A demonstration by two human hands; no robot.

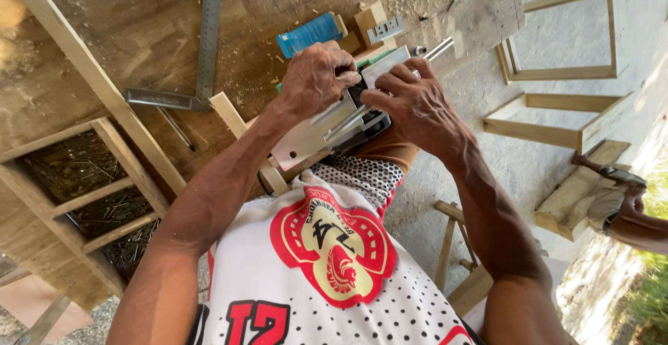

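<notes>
Head view looks straight down my own chest at both hands working close to my body, at the near edge of the wooden desk (139, 25). My left hand (316, 80) is clenched over the top of a metal nail gun (334, 130), knuckles up, thumb tucked against the dark body. My right hand (417, 105) pinches the same tool from the other side, its fingers (390, 84) curled onto the silvery magazine rail; its grip is closed on the tool too. The gun is held in the air above my lap, just short of the desk, tilted with its pale flat plate toward my stomach.

I judge it heavy for its size, rigid all through, and smooth on the bright metal faces, so those would slide under sweaty skin. The dark middle section looks the surest place to take hold; the thin rail seems better suited to light fingertip work.

On the desk beyond lie a steel square (198, 73), a blue plastic box (309, 33) and a small cardboard carton (372, 23), amid sawdust. To my left a wooden tray (104, 209) holds heaps of loose nails. Wooden frames (563, 52) stand on the concrete floor at right, where another person's arm (637, 216) shows.
</notes>
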